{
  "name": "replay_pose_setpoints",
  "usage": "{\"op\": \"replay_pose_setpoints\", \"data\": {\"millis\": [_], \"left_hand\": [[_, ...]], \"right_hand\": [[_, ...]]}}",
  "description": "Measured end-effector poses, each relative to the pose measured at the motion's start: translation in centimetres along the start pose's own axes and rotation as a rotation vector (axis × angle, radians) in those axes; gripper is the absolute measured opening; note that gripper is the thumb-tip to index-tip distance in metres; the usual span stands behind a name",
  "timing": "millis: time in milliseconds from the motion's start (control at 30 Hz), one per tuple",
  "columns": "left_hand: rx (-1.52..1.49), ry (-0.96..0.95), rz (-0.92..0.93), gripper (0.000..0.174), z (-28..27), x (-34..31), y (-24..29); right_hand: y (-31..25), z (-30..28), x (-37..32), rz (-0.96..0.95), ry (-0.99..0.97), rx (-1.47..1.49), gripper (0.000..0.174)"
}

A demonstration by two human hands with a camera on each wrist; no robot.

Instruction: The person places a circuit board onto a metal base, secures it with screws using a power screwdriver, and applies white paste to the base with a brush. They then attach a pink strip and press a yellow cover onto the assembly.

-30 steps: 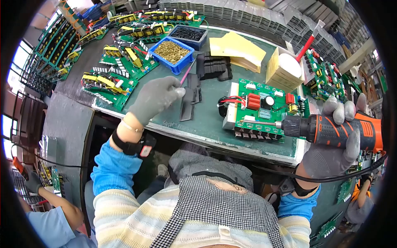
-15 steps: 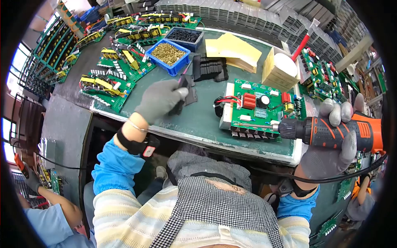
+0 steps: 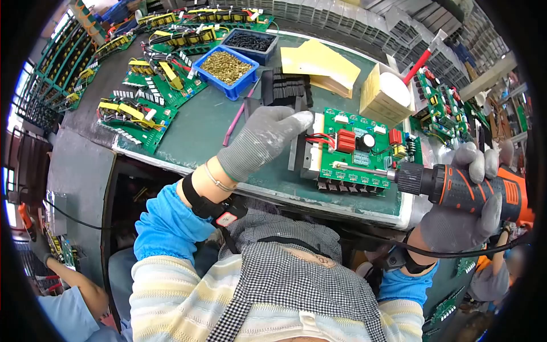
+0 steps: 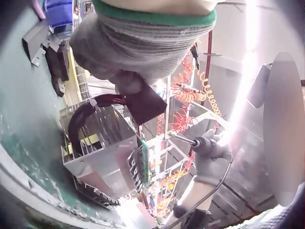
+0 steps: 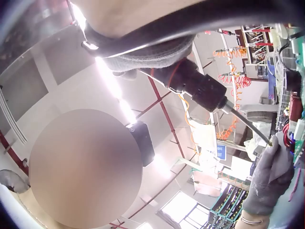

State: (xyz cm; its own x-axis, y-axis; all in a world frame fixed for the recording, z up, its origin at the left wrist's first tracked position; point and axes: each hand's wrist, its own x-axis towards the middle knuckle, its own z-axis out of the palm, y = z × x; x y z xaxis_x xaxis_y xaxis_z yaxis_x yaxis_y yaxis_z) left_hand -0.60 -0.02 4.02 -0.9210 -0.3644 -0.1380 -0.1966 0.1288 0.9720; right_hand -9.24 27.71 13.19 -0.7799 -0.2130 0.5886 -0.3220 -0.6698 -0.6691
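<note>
My gloved left hand (image 3: 259,142) pinches a thin black plate (image 3: 296,149) upright beside the left edge of a green circuit board (image 3: 350,161). In the left wrist view the plate (image 4: 147,102) juts from the fingertips, close to the metal housing (image 4: 102,152) under the board. Gripped in my gloved right hand (image 3: 453,225) is an orange and black electric screwdriver (image 3: 467,185). Its long bit (image 3: 364,169) points left across the board's front part. In the right wrist view the bit's tip shows right at the left hand's fingertips (image 5: 273,145).
Behind the left hand lie a purple pen (image 3: 233,122) and stacked black pieces (image 3: 292,88). Farther back stand a blue tray (image 3: 231,91) of brass-coloured screws, a tray (image 3: 270,54) of black parts and yellow sheets (image 3: 319,60). A cardboard box (image 3: 371,102) stands behind the board; more boards (image 3: 162,122) lie left.
My left hand has taken a black plate from the loose ones on the table and moved right with it to the board's left edge. The right hand keeps nearly the same place with the screwdriver.
</note>
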Motion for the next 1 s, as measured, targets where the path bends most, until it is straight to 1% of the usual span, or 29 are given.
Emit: {"op": "replay_pose_setpoints", "data": {"millis": [33,133,233,333,433,467,533,633,700,767,867,967,1000], "left_hand": [[0.007,0.002,-0.010,0.043,0.1,0.1,0.1],[-0.077,0.023,0.125,0.042,0.8,1.5,-2.3],[-0.146,0.006,0.117,0.042,1.2,1.6,-2.4],[-0.134,0.057,0.146,0.042,1.7,1.5,-2.5],[-0.058,0.053,0.163,0.042,1.7,1.5,-2.5],[-0.058,0.049,0.159,0.042,1.7,1.5,-2.4],[-0.057,0.042,0.152,0.042,1.8,1.3,-2.0],[-0.024,0.073,0.233,0.042,2.0,1.8,-2.7],[0.013,0.084,0.235,0.042,2.0,2.0,-3.0],[0.042,0.089,0.231,0.042,2.0,2.0,-3.1],[0.074,0.092,0.227,0.042,1.8,1.9,-2.9],[0.081,0.095,0.247,0.041,1.9,1.8,-2.5],[0.071,0.098,0.266,0.041,1.9,1.8,-2.7]], "right_hand": [[0.0,-0.1,0.0,0.016,-0.009,0.004,0.078],[0.4,0.0,0.2,0.020,-0.021,-0.001,0.078],[0.8,0.8,0.5,0.037,-0.016,0.015,0.075],[1.3,1.6,1.3,0.027,-0.033,0.018,0.070],[2.6,1.2,2.9,-0.008,-0.209,0.127,0.061],[2.9,1.5,3.2,0.002,-0.189,0.129,0.060],[4.0,2.4,3.9,-0.018,-0.211,0.101,0.057],[5.9,3.6,4.5,-0.039,-0.194,0.034,0.054],[7.1,4.4,4.6,-0.045,-0.179,-0.004,0.052],[8.0,4.4,4.8,-0.048,-0.199,0.036,0.057],[8.7,4.1,4.6,-0.024,-0.191,-0.073,0.056],[8.7,4.3,4.6,0.053,-0.135,-0.007,0.064],[8.7,4.4,4.6,0.048,-0.154,-0.007,0.066]]}}
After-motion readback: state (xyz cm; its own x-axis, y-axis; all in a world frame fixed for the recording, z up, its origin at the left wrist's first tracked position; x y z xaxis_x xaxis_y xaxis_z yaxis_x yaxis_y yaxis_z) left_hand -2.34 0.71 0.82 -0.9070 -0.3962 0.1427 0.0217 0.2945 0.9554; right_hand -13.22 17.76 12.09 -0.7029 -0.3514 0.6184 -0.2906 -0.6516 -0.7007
